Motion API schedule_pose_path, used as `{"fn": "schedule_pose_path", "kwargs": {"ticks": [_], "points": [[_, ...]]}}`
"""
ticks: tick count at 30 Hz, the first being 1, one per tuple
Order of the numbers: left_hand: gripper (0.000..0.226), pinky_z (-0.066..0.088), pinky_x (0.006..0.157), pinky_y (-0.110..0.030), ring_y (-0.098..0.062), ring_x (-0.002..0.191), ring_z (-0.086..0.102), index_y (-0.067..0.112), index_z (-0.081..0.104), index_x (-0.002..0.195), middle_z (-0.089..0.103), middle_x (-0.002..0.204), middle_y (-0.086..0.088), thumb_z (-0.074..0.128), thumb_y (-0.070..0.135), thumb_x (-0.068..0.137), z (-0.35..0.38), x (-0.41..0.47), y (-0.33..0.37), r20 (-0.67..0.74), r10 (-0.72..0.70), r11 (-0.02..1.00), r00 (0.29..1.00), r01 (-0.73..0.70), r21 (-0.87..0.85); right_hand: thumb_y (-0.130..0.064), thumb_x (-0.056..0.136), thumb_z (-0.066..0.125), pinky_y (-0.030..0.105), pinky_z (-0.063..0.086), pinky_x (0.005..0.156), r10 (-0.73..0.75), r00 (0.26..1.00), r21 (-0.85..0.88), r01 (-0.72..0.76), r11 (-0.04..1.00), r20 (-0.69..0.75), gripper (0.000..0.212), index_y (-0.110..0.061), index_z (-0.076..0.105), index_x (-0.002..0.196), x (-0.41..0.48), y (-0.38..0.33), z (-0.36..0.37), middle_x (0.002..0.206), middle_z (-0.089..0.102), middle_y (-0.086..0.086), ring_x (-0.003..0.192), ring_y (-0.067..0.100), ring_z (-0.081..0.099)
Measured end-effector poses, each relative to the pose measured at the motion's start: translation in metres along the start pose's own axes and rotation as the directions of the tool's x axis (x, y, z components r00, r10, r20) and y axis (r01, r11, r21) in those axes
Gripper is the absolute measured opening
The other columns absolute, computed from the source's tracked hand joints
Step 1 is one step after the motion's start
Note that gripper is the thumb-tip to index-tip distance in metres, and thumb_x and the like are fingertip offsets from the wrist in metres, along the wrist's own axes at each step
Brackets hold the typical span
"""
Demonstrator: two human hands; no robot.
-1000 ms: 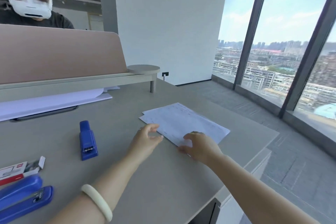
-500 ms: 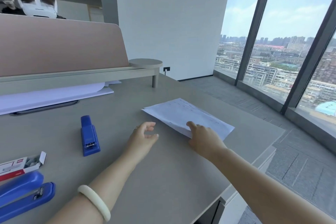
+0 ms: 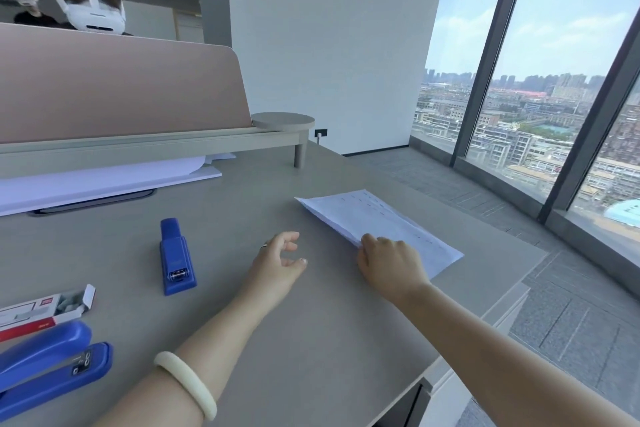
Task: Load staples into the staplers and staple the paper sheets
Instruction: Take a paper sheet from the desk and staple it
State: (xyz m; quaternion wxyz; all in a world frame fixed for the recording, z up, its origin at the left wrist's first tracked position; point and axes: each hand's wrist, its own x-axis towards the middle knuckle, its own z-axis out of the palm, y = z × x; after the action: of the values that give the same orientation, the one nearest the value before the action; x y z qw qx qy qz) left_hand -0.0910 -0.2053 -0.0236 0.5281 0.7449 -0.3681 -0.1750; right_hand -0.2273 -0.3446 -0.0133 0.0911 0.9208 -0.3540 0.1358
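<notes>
Nearest, at about 8 o'clock on the grey bench point(image 3: 311, 340), a large blue stapler point(image 3: 52, 366) lies with its top arm swung up off the base, which suggests it is open for loading or has just been loaded; whether staples sit in its channel is too small to tell. Just beyond it lies a staple box point(image 3: 45, 308) with its end flap open and some staples showing inside.

Toward the centre, the left hand point(image 3: 277, 262) hovers low over the bench with fingers loosely curled and apart, its grip holding nothing. A pale bangle point(image 3: 185, 383) sits on that wrist. At about 2 o'clock from it, the right hand point(image 3: 389, 262) rests on the near edge of the paper sheets point(image 3: 377, 225), fingers bent down onto the corner. Its grip looks to be pinching or pressing the edge, though whether it truly holds the sheets I cannot tell.

At 10 o'clock from the left hand, a small blue stapler point(image 3: 176, 258) lies closed and untouched, well apart from the paper.

Farther back, more white sheets point(image 3: 104, 180) lie under the raised shelf point(image 3: 156, 144) at 11 o'clock.

As a judgement, the task is early to middling: loading appears under way or done for one stapler, no staple is visible in the sheets, and stapling remains. The sheets probably need squaring before a stapler is brought over.
</notes>
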Motion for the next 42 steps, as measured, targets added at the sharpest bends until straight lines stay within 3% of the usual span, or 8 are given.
{"fn": "schedule_pose_path", "kwargs": {"ticks": [5,11,21,25,29,31,37,42], "points": [[0.041,0.040,0.059,-0.020,-0.011,0.081,0.055,0.026,0.047,0.125,0.050,0.117,0.006,0.056,0.016,0.086,0.001,0.002,-0.002,0.003,0.001,1.000,1.000,-0.001,-0.002,-0.016,0.094,0.040,0.025,0.023,0.043,0.169,0.969,0.244,-0.211,0.946,0.181,0.038,-0.013,0.034,0.057,0.010,0.008,-0.013,0.058,0.040,0.003,0.058,0.025,0.046],[0.034,0.049,0.071,-0.030,-0.020,0.093,0.059,0.030,0.050,0.117,0.053,0.117,0.005,0.057,0.018,0.086,0.000,0.003,-0.005,0.015,-0.007,0.999,1.000,0.007,-0.044,-0.011,0.081,0.043,0.027,0.008,0.049,0.302,0.903,0.533,-0.424,0.732,0.305,0.041,-0.019,0.017,0.051,0.010,0.015,-0.029,0.051,0.017,-0.001,0.047,0.016,0.014],[0.038,0.047,0.098,-0.047,-0.020,0.107,0.058,0.031,0.049,0.110,0.058,0.119,-0.002,0.067,0.029,0.077,-0.007,-0.007,0.014,-0.034,-0.039,0.981,0.999,0.032,-0.190,-0.007,0.076,0.046,0.028,0.014,0.049,0.082,0.995,0.674,-0.017,0.738,-0.064,0.029,-0.014,0.026,0.056,-0.005,0.001,-0.074,0.054,0.023,-0.001,0.051,0.015,0.019],[0.075,0.038,0.109,-0.039,-0.017,0.114,0.054,0.019,0.037,0.136,0.049,0.132,-0.001,0.067,0.047,0.073,-0.023,-0.012,0.023,0.015,-0.135,0.891,0.991,0.127,-0.437,-0.010,0.085,0.053,0.023,0.026,0.052,-0.008,0.997,0.917,0.068,0.392,-0.071,0.019,0.004,0.051,0.071,-0.014,-0.001,-0.124,0.065,0.043,0.006,0.058,0.012,0.037],[0.031,0.047,0.090,-0.030,-0.018,0.104,0.061,0.025,0.055,0.115,0.061,0.120,-0.001,0.049,0.040,0.089,-0.050,-0.024,0.038,0.179,-0.075,0.700,0.981,0.180,-0.691,-0.013,0.090,0.051,0.033,0.050,0.076,-0.114,0.993,0.999,-0.015,-0.029,0.011,0.018,-0.009,0.069,0.091,-0.014,0.004,-0.137,0.092,0.070,0.006,0.083,0.021,0.065],[0.036,0.051,0.080,-0.030,-0.020,0.097,0.065,0.022,0.057,0.121,0.066,0.116,-0.003,0.059,0.030,0.085,-0.067,-0.029,0.037,0.155,0.016,0.712,0.988,0.098,-0.696,-0.010,0.092,0.048,0.035,0.054,0.079,-0.153,0.985,0.991,-0.095,-0.098,0.079,0.024,-0.012,0.070,0.102,-0.014,0.003,-0.127,0.102,0.072,0.005,0.090,0.022,0.067],[0.053,0.050,0.072,-0.039,-0.029,0.080,0.066,0.039,0.056,0.116,0.066,0.086,-0.014,0.069,0.017,0.069,-0.113,-0.067,0.027,-0.209,0.001,0.966,0.978,-0.055,-0.253,-0.031,0.087,0.062,0.037,0.055,0.079,-0.186,0.928,0.932,-0.345,-0.110,0.322,0.029,-0.007,0.069,0.102,-0.012,-0.027,-0.091,0.102,0.074,0.010,0.090,0.028,0.071],[0.059,0.049,0.067,-0.020,-0.001,0.062,0.061,0.036,0.043,0.124,0.061,0.073,0.002,0.066,0.005,0.079,-0.151,-0.101,0.006,-0.332,0.044,0.998,0.942,-0.057,-0.029,-0.015,0.084,0.066,0.033,0.049,0.076,-0.172,0.932,0.943,-0.296,0.153,0.320,0.023,-0.007,0.065,0.106,-0.005,-0.076,-0.057,0.099,0.070,0.003,0.088,0.020,0.066]]}}
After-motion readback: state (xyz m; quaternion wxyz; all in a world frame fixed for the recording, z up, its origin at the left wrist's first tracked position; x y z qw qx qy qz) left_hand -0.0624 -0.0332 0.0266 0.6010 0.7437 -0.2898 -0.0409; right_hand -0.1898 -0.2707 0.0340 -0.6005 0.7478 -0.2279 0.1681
